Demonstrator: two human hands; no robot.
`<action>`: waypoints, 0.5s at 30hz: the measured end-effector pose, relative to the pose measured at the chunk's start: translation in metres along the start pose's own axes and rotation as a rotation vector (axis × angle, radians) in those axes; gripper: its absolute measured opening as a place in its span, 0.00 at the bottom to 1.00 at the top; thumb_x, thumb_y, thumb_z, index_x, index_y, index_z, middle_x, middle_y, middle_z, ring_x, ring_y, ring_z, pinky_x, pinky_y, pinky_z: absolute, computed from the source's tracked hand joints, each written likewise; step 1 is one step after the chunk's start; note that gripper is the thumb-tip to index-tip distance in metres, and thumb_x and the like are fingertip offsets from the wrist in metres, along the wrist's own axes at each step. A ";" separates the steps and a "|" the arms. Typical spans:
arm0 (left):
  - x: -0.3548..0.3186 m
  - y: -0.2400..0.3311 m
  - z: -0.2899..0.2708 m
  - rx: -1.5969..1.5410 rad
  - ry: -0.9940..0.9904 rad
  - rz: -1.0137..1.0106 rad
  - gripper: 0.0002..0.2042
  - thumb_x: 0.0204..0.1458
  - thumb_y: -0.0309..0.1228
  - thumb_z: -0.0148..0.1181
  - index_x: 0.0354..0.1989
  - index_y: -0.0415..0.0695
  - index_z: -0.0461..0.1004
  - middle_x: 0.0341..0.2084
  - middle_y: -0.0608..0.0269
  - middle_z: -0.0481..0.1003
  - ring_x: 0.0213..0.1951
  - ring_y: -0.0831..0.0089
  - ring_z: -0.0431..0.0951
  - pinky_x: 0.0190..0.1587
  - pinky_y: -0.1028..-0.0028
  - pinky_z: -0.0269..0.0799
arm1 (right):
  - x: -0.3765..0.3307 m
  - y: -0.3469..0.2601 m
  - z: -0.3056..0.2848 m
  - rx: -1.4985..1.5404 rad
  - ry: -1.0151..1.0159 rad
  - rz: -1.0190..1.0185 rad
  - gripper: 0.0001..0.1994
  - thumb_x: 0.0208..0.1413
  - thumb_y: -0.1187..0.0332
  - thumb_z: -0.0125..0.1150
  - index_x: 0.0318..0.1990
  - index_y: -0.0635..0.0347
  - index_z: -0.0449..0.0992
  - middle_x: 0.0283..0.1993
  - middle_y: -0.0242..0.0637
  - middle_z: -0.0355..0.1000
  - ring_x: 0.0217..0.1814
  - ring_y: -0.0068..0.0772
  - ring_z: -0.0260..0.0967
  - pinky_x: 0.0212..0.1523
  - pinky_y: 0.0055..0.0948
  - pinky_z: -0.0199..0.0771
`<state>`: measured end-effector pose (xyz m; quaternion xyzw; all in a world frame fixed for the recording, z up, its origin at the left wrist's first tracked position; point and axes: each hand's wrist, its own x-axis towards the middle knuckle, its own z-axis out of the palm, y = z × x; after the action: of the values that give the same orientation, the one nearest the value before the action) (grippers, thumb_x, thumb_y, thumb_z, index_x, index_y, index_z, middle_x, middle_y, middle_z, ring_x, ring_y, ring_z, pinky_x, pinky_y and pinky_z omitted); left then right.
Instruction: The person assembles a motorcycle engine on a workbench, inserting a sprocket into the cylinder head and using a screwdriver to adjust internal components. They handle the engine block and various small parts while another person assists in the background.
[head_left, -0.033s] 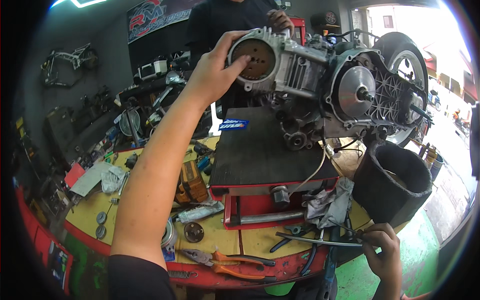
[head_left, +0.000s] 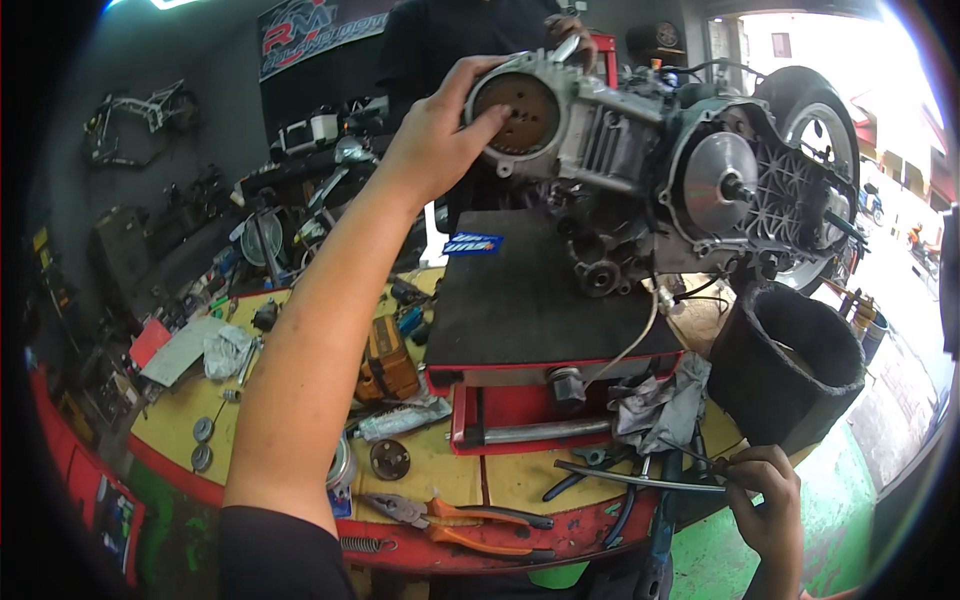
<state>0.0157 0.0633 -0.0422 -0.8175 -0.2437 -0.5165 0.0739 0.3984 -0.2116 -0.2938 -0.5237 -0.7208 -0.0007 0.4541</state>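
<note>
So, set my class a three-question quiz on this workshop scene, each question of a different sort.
1. True or false: the left hand touches the engine.
2. What does the right hand grip? A) pliers B) a thin rod C) a rag
3. Fill in: the orange-handled pliers lie on the ____ bench top.

Key: 1 true, its fingers rest on the round open end. 2 B, the rod runs left from the hand along the bench edge. 3 yellow.
</note>
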 end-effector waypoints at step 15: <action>0.008 -0.013 0.034 0.091 0.257 -0.040 0.27 0.50 0.39 0.70 0.59 0.45 0.75 0.53 0.48 0.82 0.57 0.48 0.82 0.60 0.54 0.76 | 0.037 -0.038 -0.023 -0.189 -0.215 -0.299 0.10 0.64 0.80 0.61 0.50 0.64 0.84 0.52 0.47 0.82 0.55 0.49 0.78 0.57 0.45 0.76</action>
<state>0.0403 0.0896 -0.0520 -0.7355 -0.2715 -0.6067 0.1313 0.3828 -0.2121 -0.2384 -0.4481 -0.8316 -0.0797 0.3182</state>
